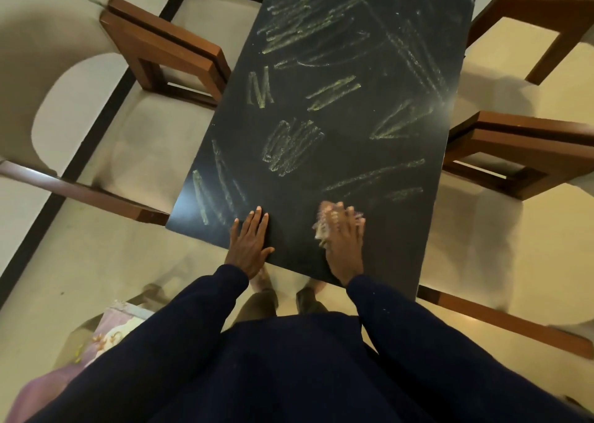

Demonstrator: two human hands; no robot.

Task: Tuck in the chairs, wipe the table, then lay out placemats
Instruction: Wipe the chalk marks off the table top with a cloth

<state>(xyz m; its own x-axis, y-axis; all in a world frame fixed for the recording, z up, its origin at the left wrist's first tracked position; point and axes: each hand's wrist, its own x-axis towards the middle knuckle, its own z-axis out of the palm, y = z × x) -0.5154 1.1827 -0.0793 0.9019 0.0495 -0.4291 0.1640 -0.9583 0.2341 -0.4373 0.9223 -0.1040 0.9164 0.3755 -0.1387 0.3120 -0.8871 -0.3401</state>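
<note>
Cloth (324, 221) under right hand (346, 246), on table (299, 194)

Left grip (249, 246) flat, palm-down, straight-fingered; right grip (345, 242) palm-down, motion-blurred, fingers (352, 221) roughly straight.

Dark table (299, 230) with yellow chalk scribbles (289, 148)

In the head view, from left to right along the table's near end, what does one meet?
Left chair → left hand, flat on the table → right hand pressing a cloth → right chair.
</note>
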